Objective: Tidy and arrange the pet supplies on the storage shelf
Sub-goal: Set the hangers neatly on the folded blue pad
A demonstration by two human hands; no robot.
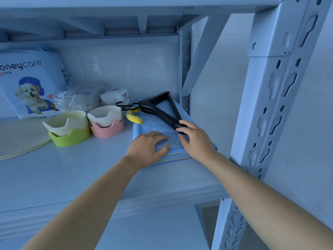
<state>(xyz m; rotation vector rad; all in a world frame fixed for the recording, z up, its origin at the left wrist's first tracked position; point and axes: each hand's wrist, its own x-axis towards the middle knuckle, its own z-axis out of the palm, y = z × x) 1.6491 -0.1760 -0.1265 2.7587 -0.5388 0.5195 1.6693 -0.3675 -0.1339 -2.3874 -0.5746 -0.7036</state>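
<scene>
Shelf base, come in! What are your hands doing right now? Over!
Left hand flat on blue mat. Right hand touching black hanger, which lies on the mat. Yellow toy at the mat's far left corner, near the hanger hook.

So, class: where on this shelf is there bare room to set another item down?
The shelf board is bare in front, between green bowl and blue mat. Crowded behind: pad pack, plastic bags, pink bowl. Hangers, left hand and right hand sit on the mat.

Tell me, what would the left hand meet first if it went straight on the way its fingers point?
Probably the right hand, which lies just beyond the left hand; both rest on the blue dotted mat.
</scene>
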